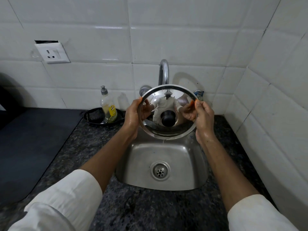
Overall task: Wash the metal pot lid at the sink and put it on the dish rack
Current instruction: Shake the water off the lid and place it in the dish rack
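I hold a shiny round metal pot lid (166,129) upright over the back of the steel sink (138,162), its mirror face with a black knob turned toward me. My left hand (132,115) grips the lid's left rim and my right hand (205,115) grips its right rim. Both hands and wrists look wet. A drop hangs from the lid's lower edge. The curved chrome tap (164,72) rises just behind the lid; no water stream is visible. No dish rack is in view.
A soap bottle (108,105) stands in a black tray (94,116) left of the tap on the speckled counter (146,209). A dark mat (28,139) covers the counter's left side. White tiled walls close the back and right, with a socket (52,53) at upper left.
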